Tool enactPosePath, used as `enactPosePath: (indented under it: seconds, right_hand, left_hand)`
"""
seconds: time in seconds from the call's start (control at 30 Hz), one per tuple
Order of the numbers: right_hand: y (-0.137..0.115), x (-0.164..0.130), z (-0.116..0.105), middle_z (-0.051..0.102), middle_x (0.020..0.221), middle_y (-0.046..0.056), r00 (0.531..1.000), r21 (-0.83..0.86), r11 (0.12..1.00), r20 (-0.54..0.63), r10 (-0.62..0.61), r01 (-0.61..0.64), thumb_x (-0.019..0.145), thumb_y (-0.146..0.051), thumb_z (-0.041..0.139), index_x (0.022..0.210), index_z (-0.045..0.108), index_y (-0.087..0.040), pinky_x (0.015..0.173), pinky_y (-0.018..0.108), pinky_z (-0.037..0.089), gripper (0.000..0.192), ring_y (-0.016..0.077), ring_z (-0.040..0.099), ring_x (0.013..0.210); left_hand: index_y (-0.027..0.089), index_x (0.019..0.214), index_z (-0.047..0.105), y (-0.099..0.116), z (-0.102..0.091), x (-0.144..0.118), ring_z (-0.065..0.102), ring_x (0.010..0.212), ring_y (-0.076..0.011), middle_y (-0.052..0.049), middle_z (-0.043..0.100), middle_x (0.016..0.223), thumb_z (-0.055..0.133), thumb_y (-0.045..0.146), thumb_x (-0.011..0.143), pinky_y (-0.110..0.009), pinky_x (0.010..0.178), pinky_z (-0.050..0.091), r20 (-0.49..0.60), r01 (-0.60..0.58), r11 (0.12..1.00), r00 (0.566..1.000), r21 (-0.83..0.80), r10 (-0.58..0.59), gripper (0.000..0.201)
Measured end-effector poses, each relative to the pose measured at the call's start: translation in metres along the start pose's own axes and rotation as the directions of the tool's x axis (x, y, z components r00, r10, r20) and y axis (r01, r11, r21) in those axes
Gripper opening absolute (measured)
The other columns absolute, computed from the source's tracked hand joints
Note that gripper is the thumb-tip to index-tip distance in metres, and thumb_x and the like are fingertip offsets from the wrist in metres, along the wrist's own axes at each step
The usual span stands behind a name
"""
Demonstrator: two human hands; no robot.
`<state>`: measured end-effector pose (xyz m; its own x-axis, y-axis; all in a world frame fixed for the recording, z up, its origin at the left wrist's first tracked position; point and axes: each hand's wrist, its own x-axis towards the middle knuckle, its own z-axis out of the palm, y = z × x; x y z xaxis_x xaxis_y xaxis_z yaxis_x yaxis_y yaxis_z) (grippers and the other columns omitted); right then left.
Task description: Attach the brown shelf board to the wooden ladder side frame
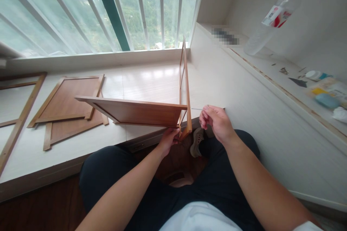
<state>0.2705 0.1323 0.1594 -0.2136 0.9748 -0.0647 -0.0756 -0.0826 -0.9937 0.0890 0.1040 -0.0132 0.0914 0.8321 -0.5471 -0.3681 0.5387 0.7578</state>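
Brown wooden framed panels, joined at a corner, stand on the white window ledge; more flat brown panels lie left of them, a clear plastic bottle well right. Your left hand grips their lower corner; your right hand, just beside, pinches a thin nail.

One head-worn camera looked forward and steeply down from above the seated person's lap, close to the left hand and right hand. It faced the barred window at twelve o'clock, a wall shelf at two o'clock.
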Motion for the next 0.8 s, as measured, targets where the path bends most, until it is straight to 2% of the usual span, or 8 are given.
enactPosePath:
  seconds: [0.27, 0.5, 0.8]
  right_hand:
    - [-0.0015, 0.0030, 0.0025, 0.054, 0.055, -0.002, 1.000, 0.038, 0.999, 0.020, -0.003, 0.003, 0.089, -0.054, 0.065, 0.066, 0.045, -0.019, 0.044, 0.021, 0.037, 0.046, 0.0100, 0.051, 0.047]
    - [0.0000, 0.0035, 0.0032, 0.054, 0.054, -0.002, 1.000, 0.061, 0.998, 0.024, 0.003, -0.004, 0.089, -0.053, 0.065, 0.066, 0.045, -0.019, 0.044, 0.022, 0.036, 0.046, 0.0100, 0.051, 0.046]
    - [0.0037, 0.0041, 0.0024, 0.054, 0.054, -0.002, 0.999, 0.095, 0.995, 0.035, 0.021, -0.024, 0.088, -0.054, 0.066, 0.066, 0.045, -0.020, 0.043, 0.021, 0.036, 0.047, 0.0097, 0.051, 0.046]
  left_hand:
    - [0.019, 0.095, 0.065, 0.0015, -0.0019, 0.0026, 0.063, 0.067, -0.0109, -0.005, 0.074, 0.093, 0.087, 0.049, 0.060, -0.022, 0.058, 0.044, 0.022, 0.003, 1.000, 1.000, 0.031, -0.004, 0.051]
    - [0.019, 0.096, 0.065, 0.0045, -0.0013, 0.0013, 0.066, 0.067, -0.0128, -0.006, 0.075, 0.095, 0.086, 0.053, 0.059, -0.023, 0.057, 0.045, 0.036, 0.004, 0.998, 0.999, 0.062, -0.007, 0.055]
    - [0.019, 0.097, 0.068, 0.0039, -0.0029, 0.0025, 0.066, 0.066, -0.0118, -0.006, 0.075, 0.093, 0.084, 0.052, 0.063, -0.022, 0.059, 0.042, 0.043, 0.000, 0.995, 0.999, 0.095, -0.005, 0.050]
